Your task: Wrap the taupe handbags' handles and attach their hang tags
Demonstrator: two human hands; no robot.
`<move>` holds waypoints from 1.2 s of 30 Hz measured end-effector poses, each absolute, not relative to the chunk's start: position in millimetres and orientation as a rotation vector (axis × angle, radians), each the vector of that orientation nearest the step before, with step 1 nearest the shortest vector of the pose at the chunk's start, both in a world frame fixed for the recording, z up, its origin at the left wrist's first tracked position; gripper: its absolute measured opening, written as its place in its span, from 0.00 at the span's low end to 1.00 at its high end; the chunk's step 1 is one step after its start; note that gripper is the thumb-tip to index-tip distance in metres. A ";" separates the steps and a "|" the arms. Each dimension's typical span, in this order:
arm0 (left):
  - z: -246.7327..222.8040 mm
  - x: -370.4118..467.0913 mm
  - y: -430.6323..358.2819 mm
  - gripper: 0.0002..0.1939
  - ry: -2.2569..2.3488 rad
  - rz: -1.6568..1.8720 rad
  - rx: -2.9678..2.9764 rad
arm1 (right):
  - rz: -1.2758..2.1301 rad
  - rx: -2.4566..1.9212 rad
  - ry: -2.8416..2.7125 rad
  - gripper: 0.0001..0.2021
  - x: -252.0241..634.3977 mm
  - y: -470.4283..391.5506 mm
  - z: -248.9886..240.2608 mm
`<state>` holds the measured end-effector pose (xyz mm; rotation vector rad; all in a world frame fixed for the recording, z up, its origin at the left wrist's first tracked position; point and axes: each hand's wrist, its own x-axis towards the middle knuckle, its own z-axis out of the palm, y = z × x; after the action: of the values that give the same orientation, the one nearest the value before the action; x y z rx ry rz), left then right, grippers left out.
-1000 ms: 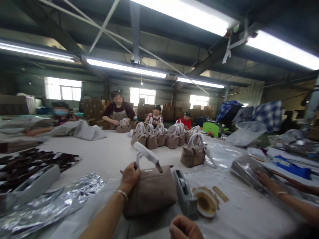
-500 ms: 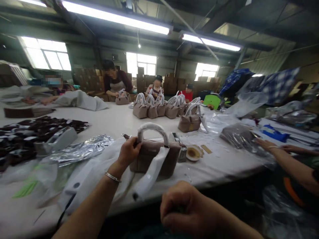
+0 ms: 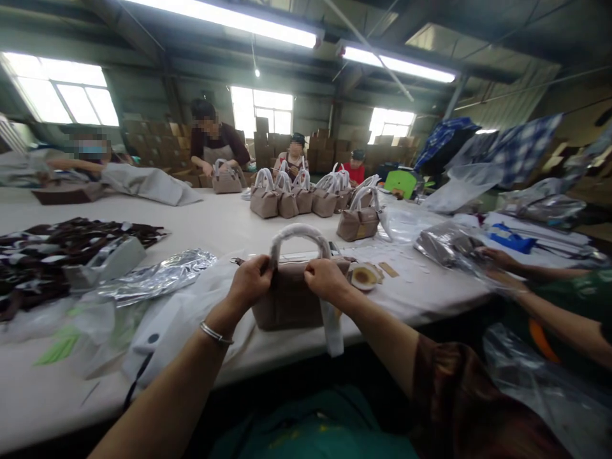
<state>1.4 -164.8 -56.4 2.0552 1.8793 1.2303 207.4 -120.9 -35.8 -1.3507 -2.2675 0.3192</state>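
A taupe handbag (image 3: 291, 306) stands upright at the table's near edge, its arched handle (image 3: 300, 231) wrapped in white. My left hand (image 3: 251, 280) grips the bag's upper left, at the foot of the handle, fingers closed. At the top edge on the right, my right hand (image 3: 325, 278) is closed on the bag, near the handle's other foot. A white wrapped strip (image 3: 333, 328) hangs down the bag's right front, below my right wrist. Just right of the bag lies a round dish (image 3: 366, 276) with a brown stain inside.
Several similar bags (image 3: 325, 203) stand farther back on the white table (image 3: 215, 223). Dark brown straps (image 3: 62, 248) and silvery film (image 3: 160, 277) lie left. At right, a co-worker's hands touch a plastic-covered bag (image 3: 444, 243). Other people are across the table.
My right hand has risen from below the bag and closed on its top edge. The white strip now hangs farther right. The co-worker's hands at right have shifted on the plastic.
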 end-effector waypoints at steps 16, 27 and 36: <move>-44.6 -24.9 -144.6 0.10 1.792 0.805 2.413 | 0.212 -1.234 -2.533 0.14 166.0 -104.7 -26.5; -39.7 -9.5 -174.6 0.11 2.235 0.563 2.529 | 0.237 -1.188 -2.684 0.14 167.8 -118.5 -16.9; -65.4 -7.0 -201.8 0.13 1.616 1.108 1.457 | 0.753 -1.004 -2.237 0.08 176.5 -117.8 -58.0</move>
<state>-7.0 -201.8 -65.4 1.4572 1.6156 1.1082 176.5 -117.8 -58.0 -1.0037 -2.2371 0.7528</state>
